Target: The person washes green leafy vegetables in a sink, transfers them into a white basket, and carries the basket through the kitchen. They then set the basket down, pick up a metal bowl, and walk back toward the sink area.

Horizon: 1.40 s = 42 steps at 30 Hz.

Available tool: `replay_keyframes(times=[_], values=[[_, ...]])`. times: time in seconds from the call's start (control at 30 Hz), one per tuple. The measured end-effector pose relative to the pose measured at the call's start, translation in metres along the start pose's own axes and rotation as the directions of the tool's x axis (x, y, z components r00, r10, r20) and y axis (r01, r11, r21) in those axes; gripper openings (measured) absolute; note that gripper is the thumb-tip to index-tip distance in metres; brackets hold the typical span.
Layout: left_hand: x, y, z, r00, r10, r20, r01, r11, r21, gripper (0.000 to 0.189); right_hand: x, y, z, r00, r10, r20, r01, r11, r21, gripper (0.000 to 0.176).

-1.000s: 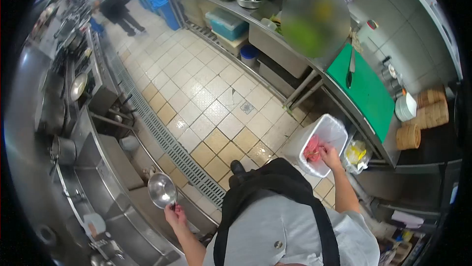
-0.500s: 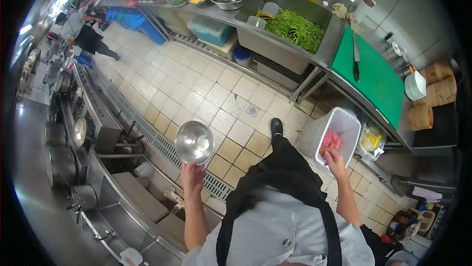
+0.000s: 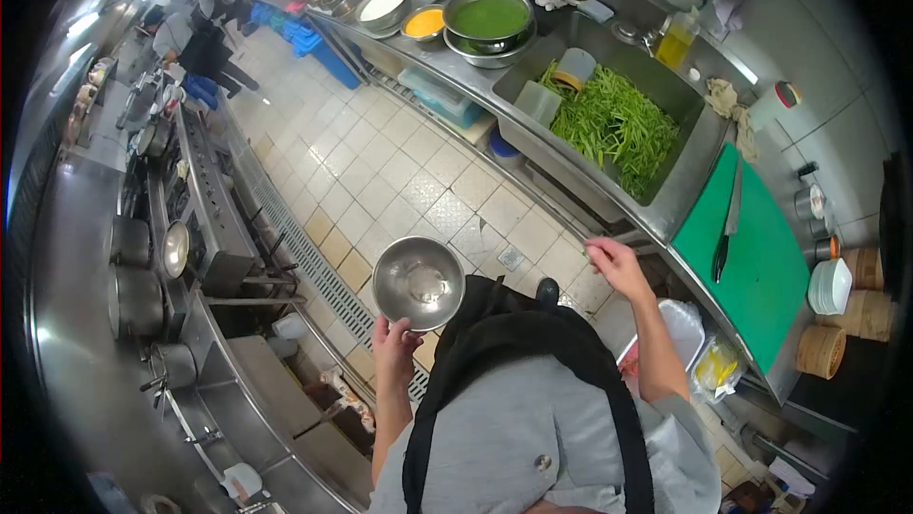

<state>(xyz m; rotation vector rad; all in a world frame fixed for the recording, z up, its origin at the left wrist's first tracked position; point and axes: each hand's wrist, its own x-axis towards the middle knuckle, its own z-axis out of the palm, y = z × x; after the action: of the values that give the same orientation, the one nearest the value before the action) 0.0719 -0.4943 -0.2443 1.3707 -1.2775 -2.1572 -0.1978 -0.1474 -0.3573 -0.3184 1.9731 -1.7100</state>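
Note:
My left hand [image 3: 396, 343] grips the near rim of a metal mixing bowl [image 3: 418, 282], held over the tiled floor. Inside, the bowl shows bare, shiny steel. My right hand [image 3: 618, 269] is raised in front of the sink counter with its fingers curled together; anything between them is hidden. Under the right forearm stands a white lined bin [image 3: 681, 326], partly covered by the arm, with pink-red matter showing in it. Close beyond that hand, the sink [image 3: 510, 86] holds a heap of cut green vegetables [image 3: 618, 124] and some plastic containers.
A knife [image 3: 728, 219] lies on the green cutting board [image 3: 699, 210] at the right. Bowls of green liquid [image 3: 489, 16] and orange food [image 3: 424, 22] stand on the counter. Stoves and pots [image 3: 133, 300] line the left. Another person [image 3: 204, 48] works farther down the aisle.
My right hand has risen out of the bin and moved forward toward the sink. I have moved closer to the sink counter. The bowl stays in my left hand.

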Motion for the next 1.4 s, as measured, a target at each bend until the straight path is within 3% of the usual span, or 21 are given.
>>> replay_keyframes(times=[0.07,0.13,0.17,0.23,0.37,0.43,0.5,0.53,0.6,0.63,0.7,0.73,0.87,0.97,1.0,1.07,1.13,1.27,1.33,1.4], values=[[0.017,0.011,0.014,0.998,0.051,0.043,-0.055,0.994,0.097,0.043,0.028,-0.031,0.015,0.998,-0.027,0.061,0.027,1.0,0.001,0.029],[0.04,0.028,0.033,0.996,0.065,0.06,-0.075,0.983,0.17,0.048,0.062,-0.056,0.035,0.97,-0.003,0.244,-0.005,1.0,0.03,0.037],[0.057,0.038,0.041,0.993,0.085,0.078,-0.102,0.965,0.24,0.052,0.079,-0.061,0.047,0.972,-0.004,0.234,-0.002,1.0,0.025,0.037],[0.095,0.057,0.055,0.98,0.113,0.167,-0.155,0.95,0.272,0.057,0.101,-0.064,0.07,0.939,-0.034,0.342,-0.011,0.991,0.13,0.045],[0.172,0.118,0.09,0.896,0.138,0.423,-0.314,0.87,0.381,0.066,0.137,-0.088,0.109,0.954,0.019,0.3,-0.077,0.98,0.186,0.05],[0.198,0.153,0.123,0.856,0.129,0.501,-0.371,0.827,0.422,0.065,0.151,-0.109,0.119,0.973,0.045,0.228,-0.108,0.957,0.271,0.055],[0.222,0.182,0.151,0.741,0.095,0.664,-0.498,0.742,0.449,0.065,0.16,-0.12,0.125,0.985,0.045,0.167,-0.095,0.947,0.307,0.056],[0.235,0.19,0.162,0.75,0.09,0.656,-0.49,0.741,0.46,0.065,0.165,-0.122,0.129,0.993,0.034,0.112,-0.071,0.936,0.346,0.058],[0.255,0.199,0.188,0.654,0.027,0.756,-0.533,0.726,0.435,0.065,0.17,-0.126,0.132,0.998,0.038,0.053,-0.054,0.934,0.354,0.057],[0.261,0.203,0.202,0.657,0.022,0.754,-0.529,0.726,0.439,0.065,0.17,-0.126,0.132,0.999,0.049,-0.014,-0.041,0.934,0.355,0.054],[0.267,0.213,0.235,0.523,-0.063,0.85,-0.58,0.704,0.409,0.065,0.172,-0.132,0.133,0.989,0.067,-0.134,-0.016,0.936,0.352,0.043],[0.266,0.221,0.253,0.517,-0.07,0.853,-0.582,0.702,0.411,0.065,0.176,-0.135,0.132,0.987,0.069,-0.143,-0.014,0.934,0.356,0.043],[0.251,0.236,0.323,0.412,-0.196,0.89,-0.691,0.569,0.445,0.066,0.182,-0.127,0.11,0.924,0.122,-0.363,0.049,0.902,0.428,0.034],[0.241,0.232,0.369,0.331,-0.276,0.902,-0.776,0.464,0.427,0.065,0.19,-0.127,0.09,0.821,0.091,-0.564,0.24,0.84,0.486,0.032],[0.237,0.23,0.381,0.332,-0.28,0.901,-0.779,0.458,0.429,0.065,0.19,-0.124,0.08,0.82,0.093,-0.565,0.243,0.836,0.491,0.032],[0.231,0.227,0.403,0.217,-0.299,0.929,-0.776,0.525,0.35,0.065,0.194,-0.116,0.062,0.768,0.092,-0.634,0.284,0.838,0.466,0.031],[0.235,0.232,0.421,0.216,-0.357,0.909,-0.767,0.514,0.385,0.066,0.2,-0.111,0.041,0.767,0.109,-0.633,0.296,0.815,0.499,0.032],[0.313,0.261,0.451,0.313,0.065,0.948,-0.873,0.414,0.259,0.052,0.208,-0.096,-0.003,0.754,0.13,-0.644,0.299,0.804,0.514,0.03],[0.354,0.311,0.471,0.57,0.051,0.82,-0.72,0.512,0.469,0.047,0.21,-0.1,-0.017,0.763,0.137,-0.632,0.286,0.805,0.52,0.031],[0.396,0.349,0.49,0.624,0.198,0.756,-0.704,0.563,0.434,0.047,0.214,-0.099,-0.026,0.747,0.138,-0.651,0.276,0.826,0.492,0.032]])
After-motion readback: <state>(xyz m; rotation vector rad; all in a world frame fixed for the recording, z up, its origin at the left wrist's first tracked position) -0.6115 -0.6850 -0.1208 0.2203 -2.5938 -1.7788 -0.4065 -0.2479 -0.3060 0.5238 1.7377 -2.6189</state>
